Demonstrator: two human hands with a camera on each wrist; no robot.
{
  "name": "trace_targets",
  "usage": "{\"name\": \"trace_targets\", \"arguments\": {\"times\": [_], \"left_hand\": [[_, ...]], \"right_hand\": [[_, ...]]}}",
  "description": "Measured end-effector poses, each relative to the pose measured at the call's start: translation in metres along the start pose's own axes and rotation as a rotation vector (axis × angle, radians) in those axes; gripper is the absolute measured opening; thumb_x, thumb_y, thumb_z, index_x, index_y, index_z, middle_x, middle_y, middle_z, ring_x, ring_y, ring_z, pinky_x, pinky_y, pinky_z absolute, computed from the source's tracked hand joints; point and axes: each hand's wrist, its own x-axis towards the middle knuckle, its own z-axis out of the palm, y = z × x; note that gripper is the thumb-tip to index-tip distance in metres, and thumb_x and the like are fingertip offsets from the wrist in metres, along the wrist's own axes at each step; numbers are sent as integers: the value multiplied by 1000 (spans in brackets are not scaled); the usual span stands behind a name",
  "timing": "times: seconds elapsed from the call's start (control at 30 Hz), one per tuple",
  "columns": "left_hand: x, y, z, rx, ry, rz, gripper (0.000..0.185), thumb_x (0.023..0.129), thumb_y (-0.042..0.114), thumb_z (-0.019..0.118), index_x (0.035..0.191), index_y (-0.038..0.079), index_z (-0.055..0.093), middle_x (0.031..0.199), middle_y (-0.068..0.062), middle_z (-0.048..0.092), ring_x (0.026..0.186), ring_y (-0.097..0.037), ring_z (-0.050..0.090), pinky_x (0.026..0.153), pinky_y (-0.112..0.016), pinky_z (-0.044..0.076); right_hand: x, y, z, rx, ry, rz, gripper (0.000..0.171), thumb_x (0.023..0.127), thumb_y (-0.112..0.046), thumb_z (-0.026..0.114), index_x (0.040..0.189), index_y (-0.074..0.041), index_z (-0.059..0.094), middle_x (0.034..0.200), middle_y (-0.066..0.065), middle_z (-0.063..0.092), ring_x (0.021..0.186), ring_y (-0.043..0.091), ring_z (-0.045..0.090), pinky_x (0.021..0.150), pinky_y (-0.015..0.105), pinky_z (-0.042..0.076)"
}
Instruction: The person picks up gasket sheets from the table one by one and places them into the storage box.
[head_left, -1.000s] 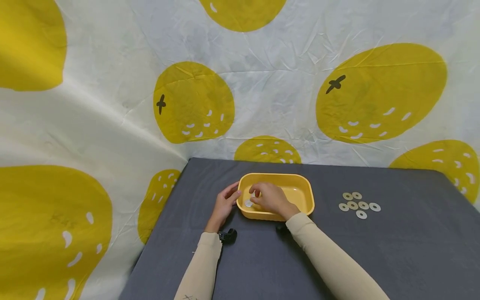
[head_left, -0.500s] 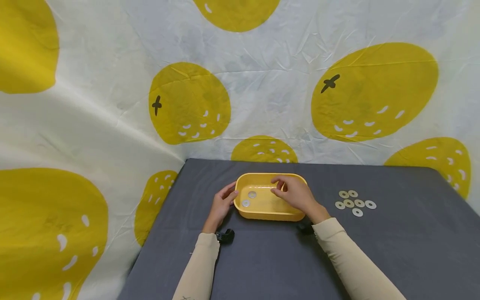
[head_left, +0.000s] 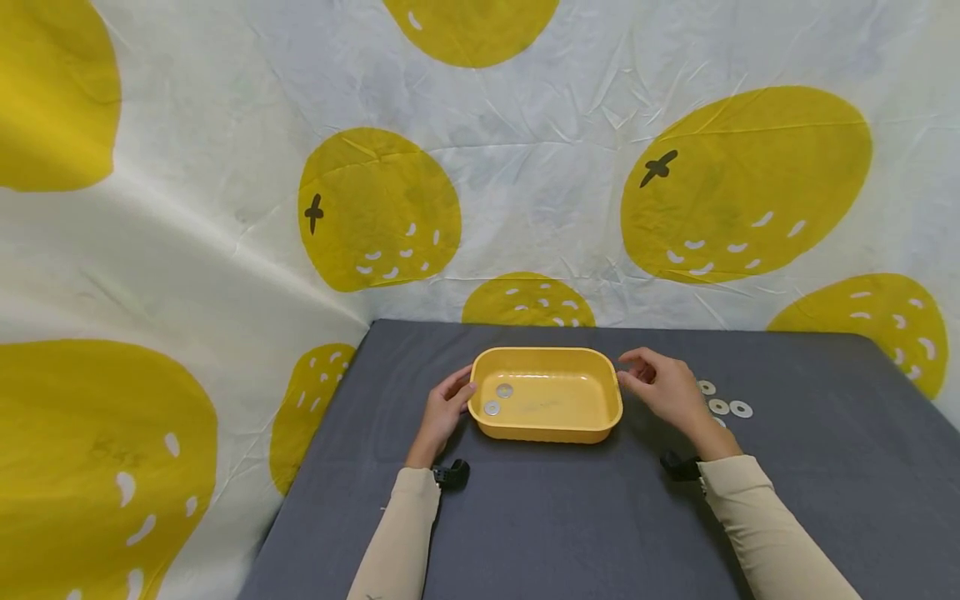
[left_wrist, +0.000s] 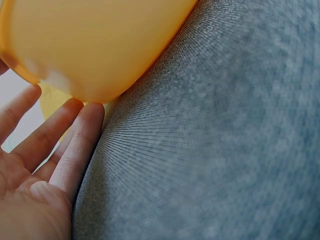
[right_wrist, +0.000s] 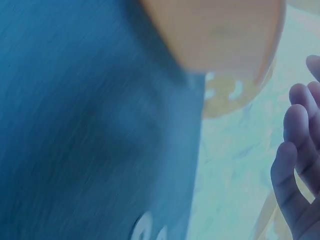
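Observation:
A yellow plastic tub sits on the grey table, with two metal washers lying on its floor at the left. My left hand rests with straight fingers against the tub's left wall, fingertips touching it. My right hand hovers empty just right of the tub, fingers loosely curled, holding nothing. It partly covers a cluster of loose washers on the table.
The grey cloth-covered table runs to its edges at left and back. A white backdrop with large yellow fruit prints hangs behind and to the left. Wrist camera mounts sit at both sleeves.
My right hand has left the tub, dropping a second washer inside, and moved right to just beyond the tub's right rim, over the loose washers. The left hand has stayed in place.

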Motion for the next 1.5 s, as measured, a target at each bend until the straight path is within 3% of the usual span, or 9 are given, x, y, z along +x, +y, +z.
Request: {"name": "trace_targets", "arguments": {"times": [0.3, 0.73, 1.1, 1.33, 1.5], "left_hand": [[0, -1, 2, -9, -3, -12, 45, 102, 30, 66, 145, 22, 59, 136, -16, 65, 121, -31, 66, 88, -28, 59], [0, 1, 1, -21, -10, -11, 43, 103, 25, 64, 145, 21, 60, 138, -14, 65, 121, -28, 66, 89, -30, 60], [1, -1, 0, -40, -15, 4, 44, 102, 24, 66, 145, 21, 60, 137, -18, 65, 123, -34, 65, 86, -27, 60], [3, -2, -1, -33, -18, -4, 48, 103, 23, 64, 149, 15, 55, 141, -22, 61, 126, -37, 62, 87, -29, 60], [2, -2, -1, -18, -13, -8, 46, 102, 25, 65, 147, 20, 57, 139, -18, 63, 124, -34, 64, 88, -30, 60]], "right_hand": [[-13, 40, -22, -105, -40, 103, 33, 95, -24, 74, 120, -4, 68, 85, 6, 69, 65, 11, 58, 54, 28, 44], [-21, 80, -40, -181, -254, 290, 44, 99, -31, 66, 129, 1, 62, 97, 14, 70, 56, 16, 57, 48, 34, 43], [-12, 94, -48, -221, -332, 335, 45, 96, -33, 69, 122, 4, 66, 101, 21, 72, 63, 16, 62, 54, 34, 45], [-8, 91, -50, -237, -382, 345, 43, 96, -34, 68, 119, 2, 68, 84, 6, 73, 65, 18, 61, 54, 36, 44], [-4, 88, -53, -270, -388, 340, 36, 96, -34, 68, 112, -1, 70, 81, 4, 72, 71, 24, 63, 58, 41, 47]]}}
